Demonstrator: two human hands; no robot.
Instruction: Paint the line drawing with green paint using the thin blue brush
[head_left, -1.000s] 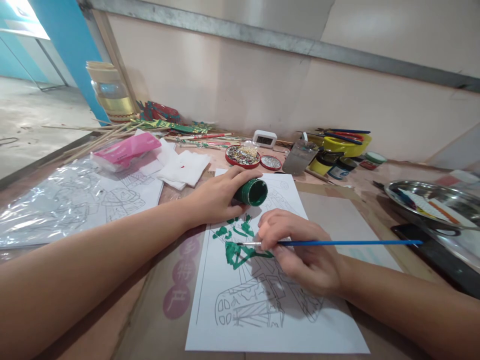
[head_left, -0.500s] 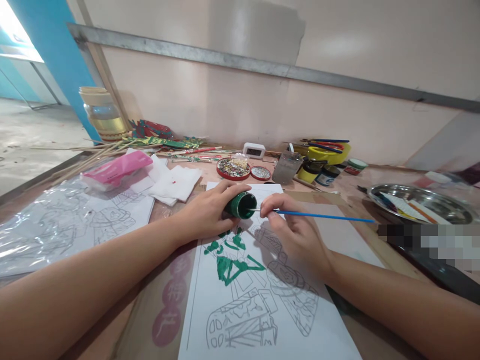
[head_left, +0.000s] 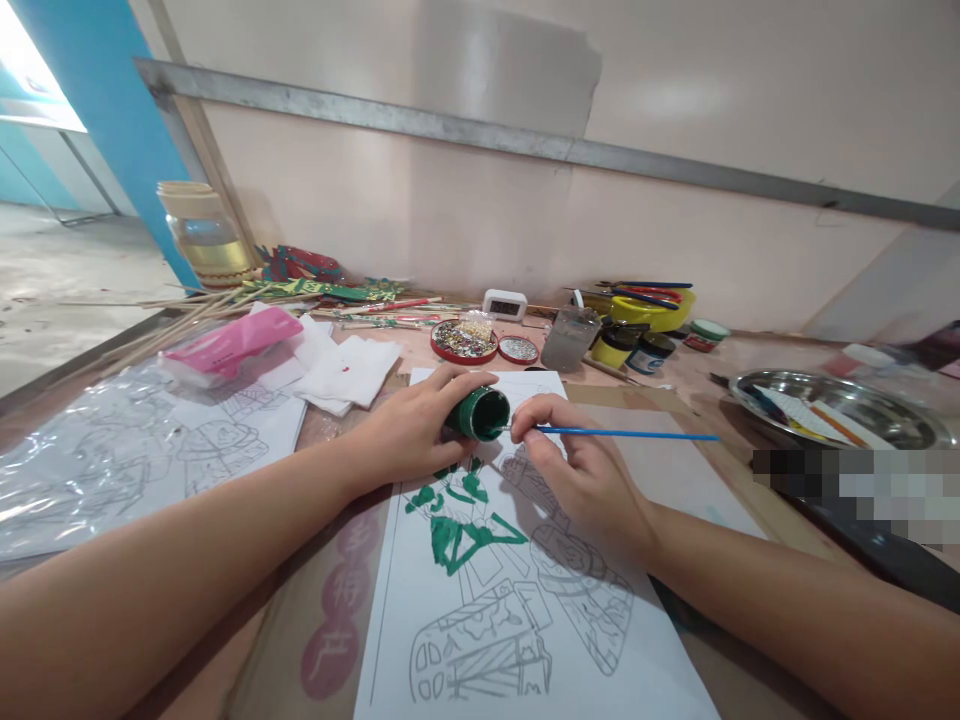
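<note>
My left hand [head_left: 424,420] is wrapped round a jar of green paint [head_left: 484,413], tilted so its mouth faces right. My right hand [head_left: 581,465] pinches a blue-handled paintbrush [head_left: 630,433] close to its metal collar. The brush's tip is inside the jar's mouth, and its bristles are hidden there. Below both hands lies a sheet of white paper [head_left: 480,680] with pencil outlines of figures. Part of one figure is filled with green paint [head_left: 450,540].
To the left are a plastic-covered drawing [head_left: 217,450], a pink tissue pack [head_left: 232,345] and folded tissues [head_left: 352,370]. Behind stand red dishes of beads [head_left: 463,342], a cup of cloudy water [head_left: 570,338] and paint jars [head_left: 615,345]. A metal bowl [head_left: 757,385] is at right.
The brush has gone further into the jar, moving left with my right hand. The left hand still holds the jar tilted, and the whole view has shifted slightly.
</note>
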